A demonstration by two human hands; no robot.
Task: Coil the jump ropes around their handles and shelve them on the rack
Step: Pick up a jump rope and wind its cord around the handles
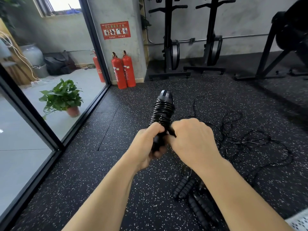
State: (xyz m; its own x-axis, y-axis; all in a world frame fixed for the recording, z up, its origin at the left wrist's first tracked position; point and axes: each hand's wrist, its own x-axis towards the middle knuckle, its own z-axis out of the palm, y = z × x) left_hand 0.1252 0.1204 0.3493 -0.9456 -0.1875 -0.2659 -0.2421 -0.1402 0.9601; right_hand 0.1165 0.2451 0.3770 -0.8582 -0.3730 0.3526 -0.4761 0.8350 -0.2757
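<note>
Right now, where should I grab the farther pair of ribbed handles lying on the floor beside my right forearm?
Take the ribbed handles together round their middles, coming from above and reaching across both. They lie flat and parallel on the floor, close side by side, so one grip should span them.

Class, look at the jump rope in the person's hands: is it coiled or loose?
Coiled: tight black turns wrap the handles of the held jump rope; left hand grips its base.
</note>
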